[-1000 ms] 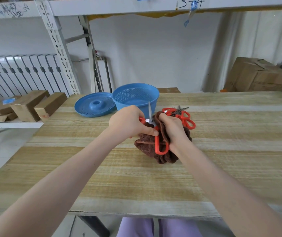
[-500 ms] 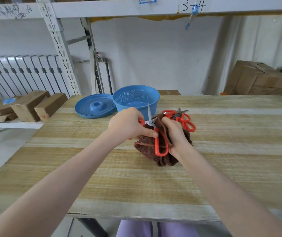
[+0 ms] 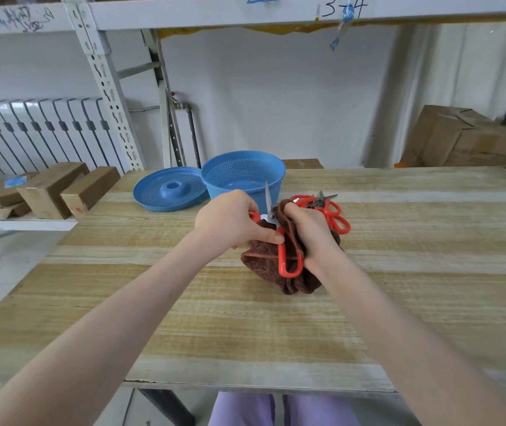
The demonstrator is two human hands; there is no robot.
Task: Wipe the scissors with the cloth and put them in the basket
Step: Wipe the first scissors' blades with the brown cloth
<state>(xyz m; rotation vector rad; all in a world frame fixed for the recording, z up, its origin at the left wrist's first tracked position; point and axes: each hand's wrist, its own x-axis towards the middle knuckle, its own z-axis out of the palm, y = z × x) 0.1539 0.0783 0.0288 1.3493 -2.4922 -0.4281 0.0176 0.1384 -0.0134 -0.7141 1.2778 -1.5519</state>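
Lowest in the frame, a pair of lilac trouser legs (image 3: 245, 410) shows under the near edge of the table (image 3: 184, 318), which is made of pale, streaky wooden planks. Two bare forearms reach up from the bottom corners and meet just above the centre.

The left hand (image 3: 230, 219) has its fingers curled round one red handle of the scissors (image 3: 290, 262), with the thumb pressed against them near the pivot. The right hand (image 3: 310, 232) grips a brown, fuzzy cloth (image 3: 260, 259), its fingers clamped on it where it is bunched against the scissors. The scissors stand between the two hands: one long red loop hangs toward the viewer and one thin steel blade points up.

Just behind the right hand lies a small heap of more scissors (image 3: 334, 216), with red loop handles and dark tips; I cannot count them. Above the hands stands one round blue basket (image 3: 245, 176) of perforated plastic. Touching it on the left is one blue lid (image 3: 170, 192) with a raised hub.

At centre left, a few wooden blocks (image 3: 52, 189) sit on a low shelf before a white ribbed radiator (image 3: 30, 133). At the right edge is one cardboard box (image 3: 460, 139). Across the top runs a white shelf beam (image 3: 214, 10), hand-marked "3-4" at upper right; the scrawl at upper left is unreadable.
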